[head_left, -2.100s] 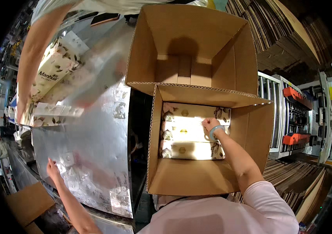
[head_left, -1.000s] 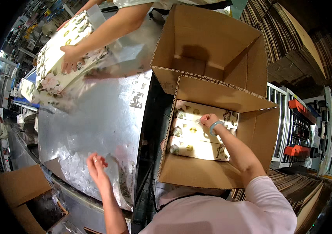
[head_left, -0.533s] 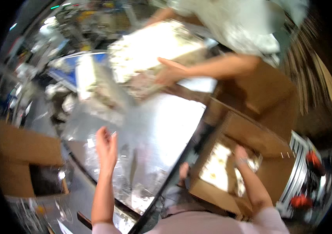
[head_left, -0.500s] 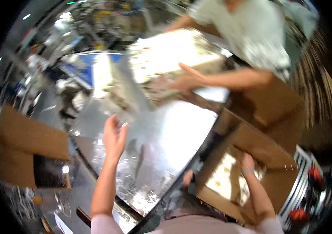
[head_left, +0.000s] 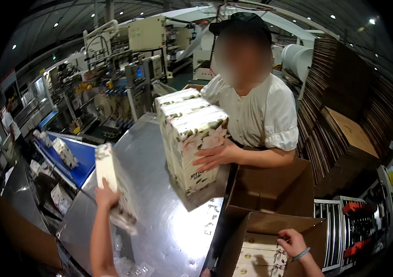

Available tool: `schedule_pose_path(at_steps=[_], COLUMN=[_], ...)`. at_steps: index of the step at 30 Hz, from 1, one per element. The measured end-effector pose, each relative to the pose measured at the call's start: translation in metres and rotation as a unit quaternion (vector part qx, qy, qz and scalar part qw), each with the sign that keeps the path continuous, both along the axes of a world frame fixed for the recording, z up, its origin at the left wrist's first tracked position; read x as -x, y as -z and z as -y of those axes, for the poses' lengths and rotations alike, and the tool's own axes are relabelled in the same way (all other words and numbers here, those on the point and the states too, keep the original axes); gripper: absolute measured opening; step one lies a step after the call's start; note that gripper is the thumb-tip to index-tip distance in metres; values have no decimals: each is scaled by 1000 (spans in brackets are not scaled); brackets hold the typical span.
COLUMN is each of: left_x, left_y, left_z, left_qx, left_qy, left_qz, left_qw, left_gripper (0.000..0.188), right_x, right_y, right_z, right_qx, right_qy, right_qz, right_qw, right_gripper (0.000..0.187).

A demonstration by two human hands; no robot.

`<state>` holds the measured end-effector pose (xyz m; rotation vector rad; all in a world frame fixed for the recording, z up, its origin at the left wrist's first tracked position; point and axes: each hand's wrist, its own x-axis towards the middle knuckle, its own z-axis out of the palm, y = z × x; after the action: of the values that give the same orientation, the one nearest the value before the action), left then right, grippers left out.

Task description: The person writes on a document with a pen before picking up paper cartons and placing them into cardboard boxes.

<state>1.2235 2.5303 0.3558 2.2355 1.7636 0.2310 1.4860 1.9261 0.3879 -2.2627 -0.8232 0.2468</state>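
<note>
My left hand (head_left: 107, 194) grips the side of a narrow cream tissue pack (head_left: 115, 184) with a floral print, tilted over the metal table and blurred by motion. My right hand (head_left: 292, 242), a bracelet at its wrist, is over the open cardboard box (head_left: 270, 224) at the lower right. Its fingers are curled, with nothing visible in them. Beneath it, several floral packs (head_left: 256, 257) lie side by side in the box. Across the table a co-worker's hand (head_left: 217, 154) presses against a tall block of floral packs (head_left: 192, 134); their other hand is hidden behind it.
The shiny metal table (head_left: 145, 138) fills the middle. On the left, a blue conveyor (head_left: 83, 159) carries more packs. A second open carton (head_left: 275, 187) adjoins the box. A roller conveyor (head_left: 328, 231) is at right, below stacked flat cardboard (head_left: 330, 115).
The view has tilted up and steadied. My left hand, free with fingers apart before, is now on a floral pack. My right hand has come up from deeper in the box. The co-worker's block stands more upright.
</note>
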Motion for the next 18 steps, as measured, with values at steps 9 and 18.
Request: schedule_pose_path(at_steps=[9, 18], left_x=[-45, -60], left_y=[-37, -145], left_z=[136, 271], left_qx=[-27, -308], left_qy=[357, 447], left_qz=[-82, 67], left_qw=[930, 837], left_gripper=[105, 83], right_x=[-38, -31], right_y=[-2, 44], right_z=[117, 173], right_qx=[53, -97], right_qy=[211, 130], right_qz=[246, -165], right_qw=[944, 973], right_gripper=[38, 85])
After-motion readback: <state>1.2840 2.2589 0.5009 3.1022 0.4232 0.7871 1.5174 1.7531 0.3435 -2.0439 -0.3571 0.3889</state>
